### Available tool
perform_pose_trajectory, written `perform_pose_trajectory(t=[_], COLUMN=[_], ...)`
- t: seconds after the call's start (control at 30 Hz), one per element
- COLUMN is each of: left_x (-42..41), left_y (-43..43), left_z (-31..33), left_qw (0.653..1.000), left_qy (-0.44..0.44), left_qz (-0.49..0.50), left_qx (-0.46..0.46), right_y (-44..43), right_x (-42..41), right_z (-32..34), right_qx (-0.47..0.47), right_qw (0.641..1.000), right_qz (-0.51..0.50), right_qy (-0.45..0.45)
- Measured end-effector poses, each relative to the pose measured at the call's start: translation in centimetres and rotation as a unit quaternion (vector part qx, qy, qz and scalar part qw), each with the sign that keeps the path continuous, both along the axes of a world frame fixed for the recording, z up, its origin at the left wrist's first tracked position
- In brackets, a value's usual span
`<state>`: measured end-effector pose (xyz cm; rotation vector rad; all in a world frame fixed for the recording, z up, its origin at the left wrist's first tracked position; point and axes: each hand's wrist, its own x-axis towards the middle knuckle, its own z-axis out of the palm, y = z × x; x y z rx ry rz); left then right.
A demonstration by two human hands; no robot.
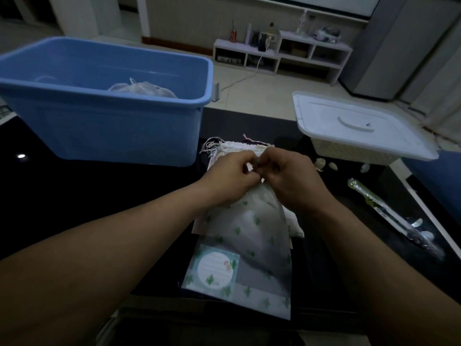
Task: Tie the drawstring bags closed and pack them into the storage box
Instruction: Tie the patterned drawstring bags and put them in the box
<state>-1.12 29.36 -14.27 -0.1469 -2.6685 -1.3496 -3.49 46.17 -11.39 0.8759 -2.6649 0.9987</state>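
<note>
While the blue storage box (107, 103) stands far left on the dark surface (74, 196) with one tied bag (143, 88) already inside, a white lidded basket (359, 131) sits far right, and a clear wrapped packet (389, 216) lies along the right edge. Between box and basket, a heap of other drawstring bags (237, 147) with loose cords lies just beyond the hands. Both forearms reach in from the near edge and meet at centre: the left hand (228, 178) and right hand (290, 181) are curled together, fingertips pinching the gathered neck of a cactus-print bag (252, 236), which lies flat on the surface below them.
</note>
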Motion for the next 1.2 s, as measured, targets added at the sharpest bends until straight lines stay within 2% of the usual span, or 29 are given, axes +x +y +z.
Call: perform_pose_trajectory(t=[0.1,0.33,0.5,0.67,0.8,0.9,0.97,1.03,1.13,1.2], left_x=[0.0,0.0,0.1,-0.2,-0.2,-0.2,-0.1,0.3,1.1,1.7], left_y=[0.4,-2.0,-2.5,-4.1,-4.6,-4.4,-4.1,-3.7,-3.0,-2.7], left_z=[-0.1,1.1,1.5,0.7,-0.2,-0.5,-0.3,0.0,0.8,1.0], left_qw=[0.999,0.993,0.994,0.996,0.994,0.993,0.995,0.999,0.99,0.981], left_qy=[0.028,-0.054,-0.037,-0.045,-0.018,0.002,-0.001,-0.027,-0.126,-0.173], left_qz=[0.0,-0.086,-0.098,-0.07,-0.062,-0.05,-0.038,-0.014,-0.002,-0.037], left_qx=[0.038,0.065,0.042,0.013,-0.084,-0.104,-0.091,-0.041,0.067,0.082], right_y=[-0.3,0.4,0.5,1.3,1.8,1.5,1.5,1.6,1.9,2.1], right_x=[0.1,-0.2,-0.5,-1.2,-1.3,-1.3,-1.5,-1.7,-1.9,-1.9], right_z=[-0.2,0.1,0.4,-0.6,-1.5,-1.7,-1.8,-1.9,-1.6,-1.2], right_qx=[-0.016,-0.06,-0.101,-0.13,-0.151,-0.161,-0.15,-0.133,-0.131,-0.161], right_qw=[1.0,0.997,0.986,0.97,0.954,0.949,0.953,0.959,0.96,0.953], right_qz=[-0.004,-0.005,0.001,-0.071,-0.088,-0.098,-0.111,-0.119,-0.132,-0.132], right_qy=[0.022,-0.051,-0.13,-0.192,-0.242,-0.251,-0.238,-0.221,-0.207,-0.219])
